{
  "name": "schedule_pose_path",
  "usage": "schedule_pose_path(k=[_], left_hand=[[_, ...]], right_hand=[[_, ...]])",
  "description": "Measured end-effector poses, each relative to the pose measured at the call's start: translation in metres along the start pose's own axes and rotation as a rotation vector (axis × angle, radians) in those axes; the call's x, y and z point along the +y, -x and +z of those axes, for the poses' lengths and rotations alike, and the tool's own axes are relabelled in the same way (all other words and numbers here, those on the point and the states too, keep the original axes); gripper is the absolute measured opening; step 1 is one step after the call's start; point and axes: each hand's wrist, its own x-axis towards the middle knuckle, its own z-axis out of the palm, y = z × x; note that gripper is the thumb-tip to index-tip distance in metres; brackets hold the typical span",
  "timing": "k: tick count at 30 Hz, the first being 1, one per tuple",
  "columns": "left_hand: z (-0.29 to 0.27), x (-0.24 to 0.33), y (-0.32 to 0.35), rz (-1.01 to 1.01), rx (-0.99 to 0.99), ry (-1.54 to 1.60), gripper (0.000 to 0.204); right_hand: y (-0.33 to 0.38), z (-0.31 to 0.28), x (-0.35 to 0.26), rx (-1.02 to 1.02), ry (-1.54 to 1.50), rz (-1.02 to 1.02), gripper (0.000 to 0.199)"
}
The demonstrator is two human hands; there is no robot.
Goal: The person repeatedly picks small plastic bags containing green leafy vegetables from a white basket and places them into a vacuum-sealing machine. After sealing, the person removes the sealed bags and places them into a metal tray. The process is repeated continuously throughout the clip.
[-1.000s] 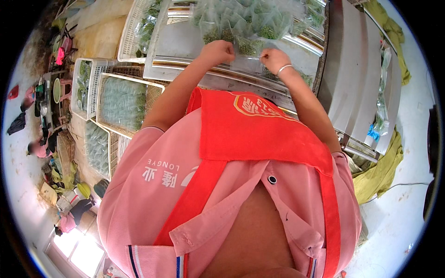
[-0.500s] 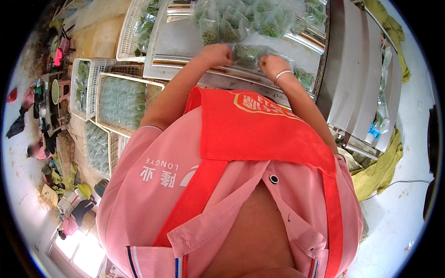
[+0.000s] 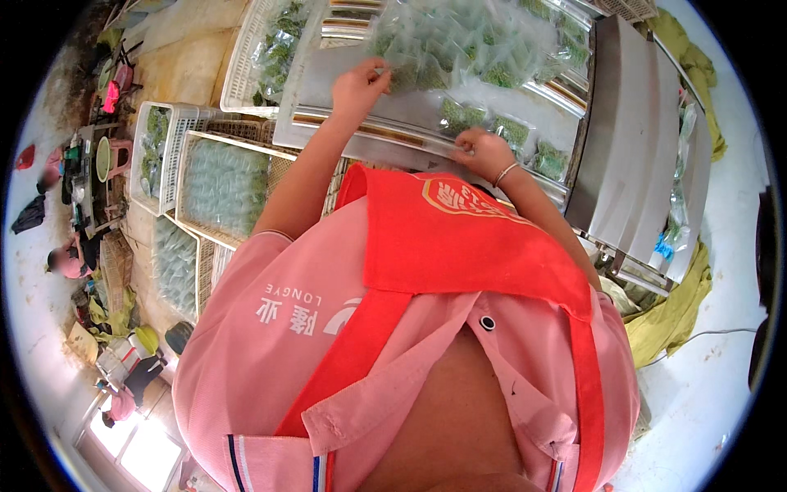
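My left hand (image 3: 359, 90) reaches to the near left edge of a pile of clear plastic bags of green leaves or sprigs (image 3: 467, 41). Its thumb and fingers pinch the edge of a bag of greens (image 3: 416, 78) there. My right hand (image 3: 485, 153), a bracelet on its wrist, is over the near edge of the metal worktop, its fingers curled in; whether anything is in them is hidden. Just beyond it lie filled bags (image 3: 510, 129) in a row along a long metal bar (image 3: 369, 127) with brownish strips.
Left of the worktop stand a white crate of bagged greens (image 3: 232, 82) and a crate packed with bags (image 3: 221, 187). A grey metal lid or panel (image 3: 627, 123) rises at the right, beside yellow-green cloth (image 3: 676, 316). A person (image 3: 74, 258) is far left.
Both hands were holding a bag at the metal bar. They have parted: my left hand went up to the pile, my right drew down and nearer. That bag now lies beyond the bar.
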Motion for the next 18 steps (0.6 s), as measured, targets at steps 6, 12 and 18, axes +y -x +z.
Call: schedule_pose_path(k=[6,12,18], left_hand=[[-0.009,-0.039,0.019,0.104,0.044,0.04,0.023],[-0.033,-0.053,0.051,-0.251,-0.11,0.631,0.027],[-0.032,-0.037,0.06,-0.685,-0.146,0.907,0.022]], right_hand=[[-0.069,0.008,-0.023,-0.127,-1.036,0.263,0.037],[-0.098,0.015,-0.036,-0.409,-1.366,0.647,0.041],[-0.103,0.044,-0.048,-0.342,-1.626,0.711,0.026]])
